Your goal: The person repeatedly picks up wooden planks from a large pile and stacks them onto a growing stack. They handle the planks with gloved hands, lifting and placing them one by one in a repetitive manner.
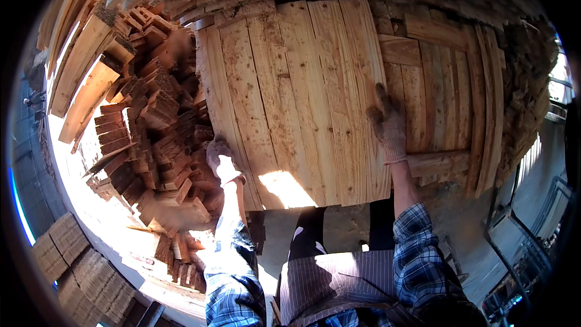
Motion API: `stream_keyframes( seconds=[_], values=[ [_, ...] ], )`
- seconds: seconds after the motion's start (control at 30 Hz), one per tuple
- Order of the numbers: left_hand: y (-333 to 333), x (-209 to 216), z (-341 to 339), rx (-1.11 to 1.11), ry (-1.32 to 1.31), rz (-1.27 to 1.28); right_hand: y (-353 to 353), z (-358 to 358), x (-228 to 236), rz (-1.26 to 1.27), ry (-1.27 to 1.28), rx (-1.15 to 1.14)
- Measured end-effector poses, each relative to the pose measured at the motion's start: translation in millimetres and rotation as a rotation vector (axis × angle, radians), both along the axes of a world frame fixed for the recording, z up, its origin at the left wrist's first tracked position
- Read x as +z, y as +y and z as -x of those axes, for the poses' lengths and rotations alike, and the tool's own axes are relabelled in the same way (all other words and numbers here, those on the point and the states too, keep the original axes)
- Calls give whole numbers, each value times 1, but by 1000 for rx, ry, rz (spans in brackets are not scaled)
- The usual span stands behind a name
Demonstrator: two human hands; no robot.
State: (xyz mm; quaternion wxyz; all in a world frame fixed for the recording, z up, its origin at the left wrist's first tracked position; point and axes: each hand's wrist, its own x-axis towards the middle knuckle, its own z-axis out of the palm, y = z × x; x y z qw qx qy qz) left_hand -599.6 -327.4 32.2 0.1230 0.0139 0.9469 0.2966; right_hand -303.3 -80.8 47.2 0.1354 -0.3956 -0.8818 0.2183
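Observation:
A panel of several pale wooden boards (296,97) joined side by side lies in front of me. My left hand (221,160), in a light work glove, grips the panel's left edge near its lower corner. My right hand (387,122), in a dark worn glove, clasps the panel's right edge about halfway up. Both forearms wear blue plaid sleeves. A striped apron covers my front at the lower middle.
A heap of short reddish wood blocks (154,121) rises at the left. Long planks (85,72) lean at the far left. More board panels (448,91) lie to the right, with stacked timber behind. Woven slabs (78,266) sit at the lower left.

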Motion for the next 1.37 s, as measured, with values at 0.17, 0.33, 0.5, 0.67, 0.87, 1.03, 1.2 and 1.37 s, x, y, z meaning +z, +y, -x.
stream_keyframes(
  seconds=[0.17, 0.33, 0.5, 0.67, 0.87, 1.03, 1.2, 1.37],
  values=[
    [2, -1, 1, -53, 34, 109, -2, 4, -16, 190, 51, -177],
    [13, 0, -6, -105, 57, 179, 6, -4, -27, 308, 231, -170],
    [2, 18, -15, -102, 69, 259, 8, -1, -19, 156, 105, -134],
    [-1, 56, -52, -99, 199, 349, 19, -9, -5, 166, 2, -107],
    [-58, 134, -141, 21, -405, -383, -48, -78, 18, 328, -43, 16],
    [-118, 126, -187, -917, 169, 228, -109, -142, 51, 774, -161, -73],
    [-92, 149, -209, 183, -1096, -883, -89, -193, 81, 793, -224, 123],
    [-96, 138, -199, 58, -1164, -569, -63, -200, 186, 632, -369, -117]
  ],
)
